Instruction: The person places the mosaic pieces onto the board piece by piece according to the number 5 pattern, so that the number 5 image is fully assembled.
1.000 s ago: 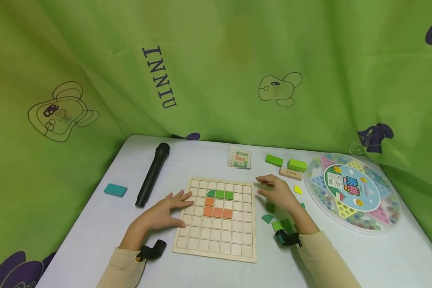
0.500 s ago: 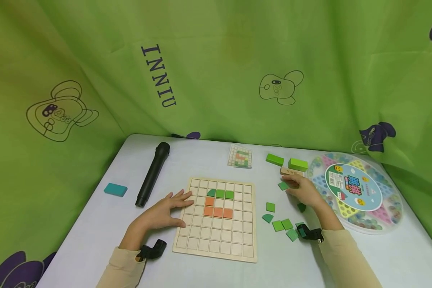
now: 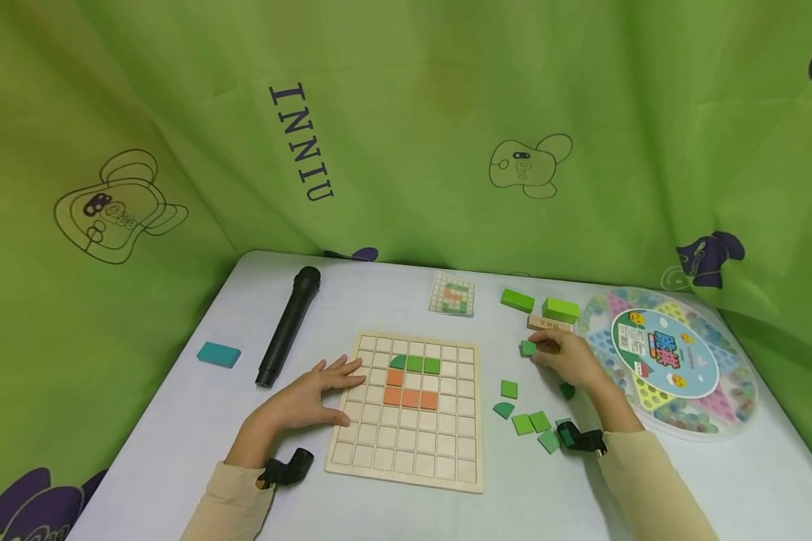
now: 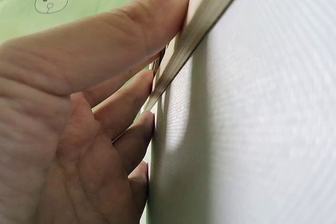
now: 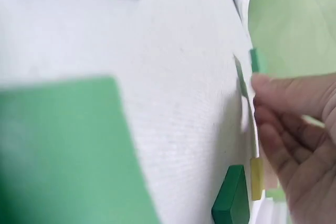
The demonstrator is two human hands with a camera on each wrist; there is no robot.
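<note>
A small green square tile (image 3: 528, 348) is pinched between the thumb and fingers of my right hand (image 3: 567, 361), near the back right of the table. In the right wrist view the pinched tile (image 5: 255, 60) stands out past the thumb tip. My left hand (image 3: 307, 396) lies with spread fingers on the left edge of a wooden grid board (image 3: 406, 475), its thumb (image 4: 152, 11) against the rim. Set in the board are a green quarter-round tile (image 3: 398, 362), two green squares (image 3: 422, 365) and several orange squares (image 3: 410, 399).
Several loose green tiles (image 3: 524, 424) lie right of the board. Behind are a pattern card (image 3: 452, 294), green blocks (image 3: 560, 309) and a wooden block (image 3: 548, 322). A round marble game box (image 3: 666, 364) stands right; a black microphone (image 3: 289, 327) and teal block (image 3: 219, 355) lie left.
My right hand has moved from beside the board's right edge toward the back right and picked up a green tile, now shifted slightly left. My left hand stays on the board.
</note>
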